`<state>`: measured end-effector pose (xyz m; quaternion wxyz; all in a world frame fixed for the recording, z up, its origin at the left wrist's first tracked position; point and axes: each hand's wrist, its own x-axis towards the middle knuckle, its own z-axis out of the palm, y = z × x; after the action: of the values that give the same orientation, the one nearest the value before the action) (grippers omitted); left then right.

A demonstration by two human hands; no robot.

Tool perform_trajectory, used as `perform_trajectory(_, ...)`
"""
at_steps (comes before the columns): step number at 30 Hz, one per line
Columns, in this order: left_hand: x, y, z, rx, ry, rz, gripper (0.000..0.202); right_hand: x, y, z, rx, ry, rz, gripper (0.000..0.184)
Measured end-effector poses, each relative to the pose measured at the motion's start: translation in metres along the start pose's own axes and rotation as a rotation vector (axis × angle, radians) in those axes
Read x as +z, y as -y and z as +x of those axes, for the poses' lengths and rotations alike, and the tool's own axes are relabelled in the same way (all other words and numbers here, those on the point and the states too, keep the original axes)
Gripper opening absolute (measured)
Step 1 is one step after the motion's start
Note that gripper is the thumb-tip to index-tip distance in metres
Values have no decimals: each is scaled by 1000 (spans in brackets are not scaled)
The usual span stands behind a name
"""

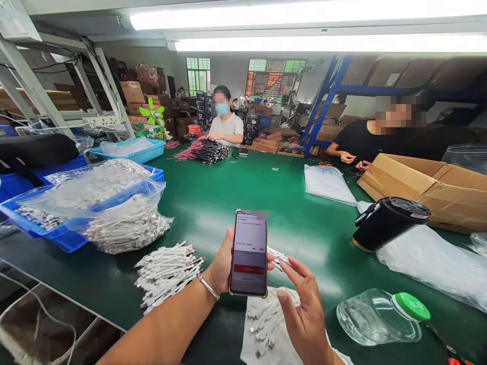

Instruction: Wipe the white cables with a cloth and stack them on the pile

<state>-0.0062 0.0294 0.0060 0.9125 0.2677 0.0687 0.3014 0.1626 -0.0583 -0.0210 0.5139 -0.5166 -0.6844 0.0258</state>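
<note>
My left hand (pixel 220 268), with a bangle at the wrist, grips a smartphone (pixel 249 253) upright, its lit screen facing me. A red button shows low on the screen; the small text is unreadable. Just right of the phone, my right hand (pixel 306 309) is held with thumb and fingers apart and nothing between them. Below it, short white cables (pixel 262 324) with plugs lie on a white cloth (pixel 249 352). A few more white cables (pixel 278 255) show behind the phone and right fingers. To the left of my left forearm is a heap of white cables (pixel 167 274).
Blue trays (pixel 70 241) with bagged cables (pixel 125 223) stand left. At right are a clear jar (pixel 376 319), scissors (pixel 451 350), a black cup (pixel 388 223), plastic bags (pixel 437 268) and a cardboard box (pixel 414 187). Two people sit across the green table (pixel 236 187), near dark cables (pixel 207 151).
</note>
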Motion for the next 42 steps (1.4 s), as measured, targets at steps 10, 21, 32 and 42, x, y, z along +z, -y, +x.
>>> perform_trajectory(10,5,0,1,38,40,-2,89,1,-2,-3,48,-5,60,42)
perform_trajectory(21,5,0,-1,31,24,42,90,4,0,0,291,145,267,28)
perform_trajectory(32,4,1,-1,15,28,31,94,2,2,4,349,178,264,34)
perform_trajectory(42,6,1,-1,11,-2,54,92,3,5,2,350,121,273,37)
